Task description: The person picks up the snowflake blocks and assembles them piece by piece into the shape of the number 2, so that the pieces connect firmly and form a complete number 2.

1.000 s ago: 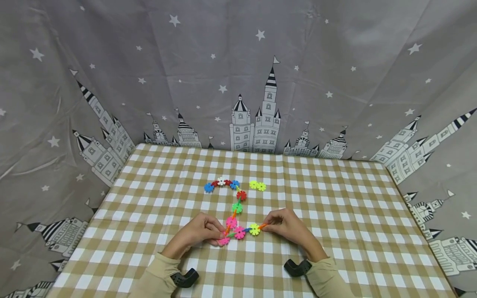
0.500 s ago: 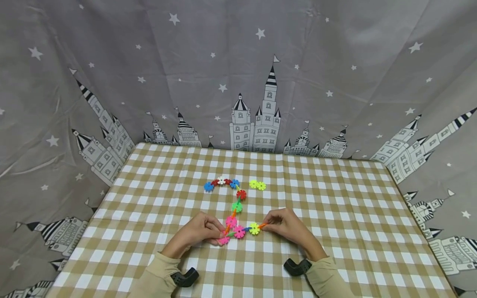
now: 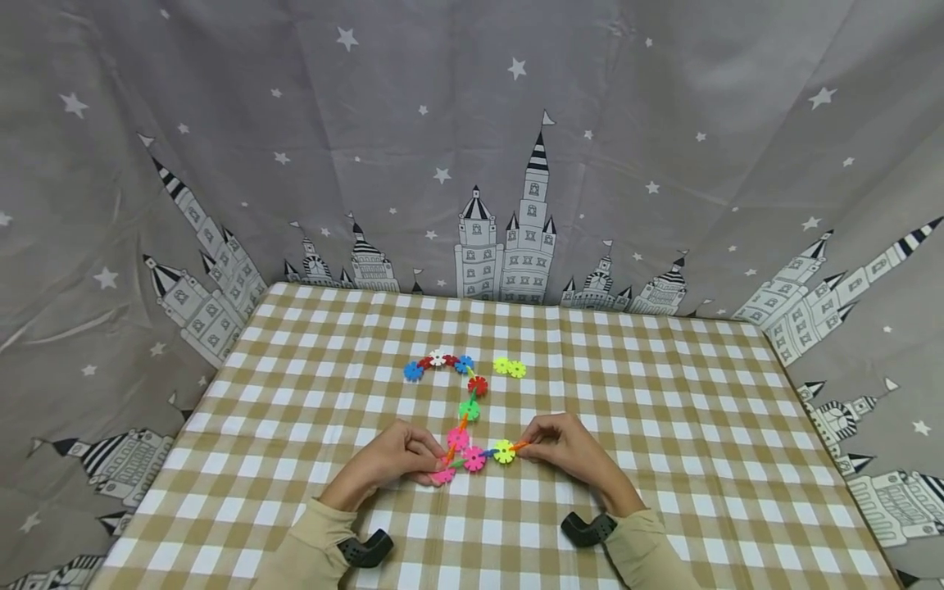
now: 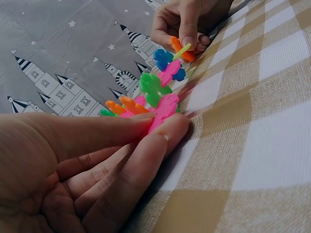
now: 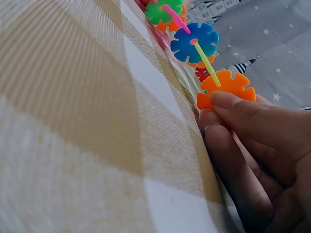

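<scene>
A chain of colourful interlocking snowflake discs (image 3: 469, 410) lies on the checked cloth, running down from an arched end and bending right at the bottom. At that bend my left hand (image 3: 398, 459) pinches a pink snowflake disc (image 4: 164, 110) between thumb and fingers. My right hand (image 3: 571, 449) pinches the orange snowflake disc (image 5: 231, 87) at the chain's right end. Between the hands, a yellow disc (image 3: 505, 451) slots into that orange one, and a blue disc (image 5: 199, 43) joins on its other side. Fingers partly cover both pinched discs.
A joined pair of yellow discs (image 3: 510, 368) lies apart, right of the chain's top. The brown-and-white checked cloth (image 3: 664, 426) covers the table. A grey curtain (image 3: 413, 123) with castles and stars stands behind and at the sides. Each wrist wears a black device (image 3: 366, 549).
</scene>
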`<state>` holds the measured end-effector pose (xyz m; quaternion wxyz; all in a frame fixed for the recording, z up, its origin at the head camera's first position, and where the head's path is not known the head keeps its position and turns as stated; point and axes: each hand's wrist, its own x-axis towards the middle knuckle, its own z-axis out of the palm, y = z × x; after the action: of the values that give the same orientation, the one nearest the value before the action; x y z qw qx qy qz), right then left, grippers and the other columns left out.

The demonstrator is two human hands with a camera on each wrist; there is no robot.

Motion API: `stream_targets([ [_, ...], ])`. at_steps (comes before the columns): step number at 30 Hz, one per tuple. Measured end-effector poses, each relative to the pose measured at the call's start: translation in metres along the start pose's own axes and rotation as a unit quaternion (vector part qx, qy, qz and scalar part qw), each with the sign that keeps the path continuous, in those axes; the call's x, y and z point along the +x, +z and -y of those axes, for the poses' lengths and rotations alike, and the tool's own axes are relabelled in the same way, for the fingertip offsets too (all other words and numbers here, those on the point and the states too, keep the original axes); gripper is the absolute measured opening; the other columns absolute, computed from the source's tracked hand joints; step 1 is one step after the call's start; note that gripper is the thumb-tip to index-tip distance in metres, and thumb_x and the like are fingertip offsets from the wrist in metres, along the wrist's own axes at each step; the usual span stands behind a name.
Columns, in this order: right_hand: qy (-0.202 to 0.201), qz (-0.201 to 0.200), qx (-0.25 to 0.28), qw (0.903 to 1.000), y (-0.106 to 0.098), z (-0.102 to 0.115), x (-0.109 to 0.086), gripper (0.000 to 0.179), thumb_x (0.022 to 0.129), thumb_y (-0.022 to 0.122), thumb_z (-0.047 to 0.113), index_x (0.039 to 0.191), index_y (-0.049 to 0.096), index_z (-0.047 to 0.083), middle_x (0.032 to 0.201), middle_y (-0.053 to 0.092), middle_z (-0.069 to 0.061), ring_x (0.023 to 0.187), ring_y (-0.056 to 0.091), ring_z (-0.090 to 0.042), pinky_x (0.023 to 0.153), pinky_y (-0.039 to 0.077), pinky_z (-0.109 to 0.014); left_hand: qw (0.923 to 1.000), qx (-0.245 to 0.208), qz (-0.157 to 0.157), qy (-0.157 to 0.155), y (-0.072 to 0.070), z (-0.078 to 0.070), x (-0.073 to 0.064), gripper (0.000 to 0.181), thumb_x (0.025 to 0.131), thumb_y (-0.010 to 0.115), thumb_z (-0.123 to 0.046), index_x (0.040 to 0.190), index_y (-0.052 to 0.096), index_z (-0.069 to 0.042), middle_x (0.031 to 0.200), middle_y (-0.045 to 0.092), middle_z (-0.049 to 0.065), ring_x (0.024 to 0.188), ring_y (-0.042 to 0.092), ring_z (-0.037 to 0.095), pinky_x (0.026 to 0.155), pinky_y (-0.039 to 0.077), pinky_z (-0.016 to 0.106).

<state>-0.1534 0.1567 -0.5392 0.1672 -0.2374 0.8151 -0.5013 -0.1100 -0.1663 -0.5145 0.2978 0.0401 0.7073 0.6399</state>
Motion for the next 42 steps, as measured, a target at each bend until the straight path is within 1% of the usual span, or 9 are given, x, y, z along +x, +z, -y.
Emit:
stream_targets([
  [8,0.024,0.006,0.017,0.9996,0.000,-0.001,0.000,0.011,0.088,0.084,0.023,0.092,0.078,0.014,0.083,0.076,-0.002,0.067,0.065,-0.007,0.062,0.055,-0.023,0.9999,0.007,-0.008,-0.009,-0.002,0.000,0.000,0.020,0.090,0.073,0.000,0.104,0.070,0.014,0.078,0.076,0.006,0.065,0.071,0.010,0.063,0.061,0.023],
  [12,0.033,0.029,0.066,0.9968,-0.006,-0.002,0.000,0.019,0.092,0.080,0.021,0.104,0.075,0.007,0.083,0.076,-0.012,0.064,0.065,-0.010,0.060,0.057,-0.027,0.9998,0.008,-0.010,-0.014,-0.003,0.000,0.001,0.020,0.090,0.073,-0.001,0.104,0.071,0.013,0.079,0.077,0.007,0.064,0.071,0.010,0.063,0.061,0.023],
  [15,0.039,0.030,0.107,0.9930,-0.013,-0.003,0.003,0.025,0.096,0.074,0.019,0.114,0.072,0.002,0.092,0.077,-0.018,0.066,0.068,-0.013,0.060,0.061,-0.034,0.9998,0.010,-0.010,-0.012,-0.005,0.000,0.001,0.019,0.090,0.073,-0.001,0.103,0.072,0.013,0.079,0.077,0.007,0.064,0.071,0.010,0.063,0.061,0.023],
  [23,0.054,-0.061,0.137,0.9872,-0.026,-0.003,0.022,0.034,0.100,0.070,0.019,0.124,0.066,-0.004,0.095,0.074,-0.026,0.072,0.071,-0.014,0.063,0.064,-0.036,1.0000,0.006,-0.001,0.001,-0.005,0.002,0.000,0.019,0.090,0.073,0.001,0.103,0.071,0.015,0.079,0.076,0.006,0.064,0.071,0.010,0.062,0.061,0.022],
  [28,0.066,-0.123,0.102,0.9849,-0.025,-0.004,0.044,0.037,0.097,0.073,0.015,0.131,0.065,0.001,0.118,0.071,-0.024,0.069,0.070,-0.013,0.062,0.063,-0.032,1.0000,0.005,0.000,0.001,-0.004,0.002,0.000,0.019,0.090,0.073,0.001,0.103,0.071,0.016,0.080,0.077,0.009,0.063,0.070,0.009,0.062,0.060,0.022],
  [31,0.073,-0.137,0.058,0.9861,-0.024,-0.003,0.056,0.041,0.096,0.074,0.014,0.134,0.064,0.004,0.121,0.067,-0.020,0.067,0.069,-0.014,0.059,0.062,-0.031,1.0000,0.007,-0.003,-0.001,-0.003,0.003,0.000,0.019,0.090,0.074,0.000,0.102,0.072,0.015,0.080,0.078,0.010,0.062,0.070,0.009,0.061,0.060,0.022],
  [36,0.075,-0.133,-0.050,0.9870,-0.026,0.001,0.073,0.049,0.093,0.078,0.019,0.138,0.064,0.006,0.117,0.063,-0.018,0.058,0.061,-0.013,0.057,0.057,-0.030,0.9999,0.011,-0.006,-0.003,-0.004,0.003,0.000,0.019,0.090,0.074,0.000,0.101,0.072,0.014,0.079,0.077,0.009,0.062,0.070,0.009,0.061,0.060,0.022],
  [40,0.068,-0.125,-0.113,0.9832,-0.027,0.003,0.081,0.040,0.090,0.081,0.021,0.126,0.071,0.006,0.112,0.064,-0.016,0.055,0.057,-0.011,0.062,0.053,-0.028,1.0000,0.009,-0.003,0.001,-0.005,0.004,0.000,0.018,0.090,0.073,0.001,0.102,0.072,0.015,0.079,0.077,0.009,0.062,0.070,0.009,0.061,0.060,0.021],
  [42,0.073,-0.123,-0.116,0.9829,-0.027,0.003,0.081,0.034,0.089,0.082,0.021,0.118,0.074,0.006,0.110,0.064,-0.016,0.055,0.057,-0.011,0.061,0.051,-0.028,1.0000,0.007,-0.002,0.003,-0.005,0.004,0.000,0.019,0.090,0.074,0.000,0.102,0.072,0.015,0.079,0.077,0.009,0.062,0.070,0.009,0.061,0.060,0.021],
])
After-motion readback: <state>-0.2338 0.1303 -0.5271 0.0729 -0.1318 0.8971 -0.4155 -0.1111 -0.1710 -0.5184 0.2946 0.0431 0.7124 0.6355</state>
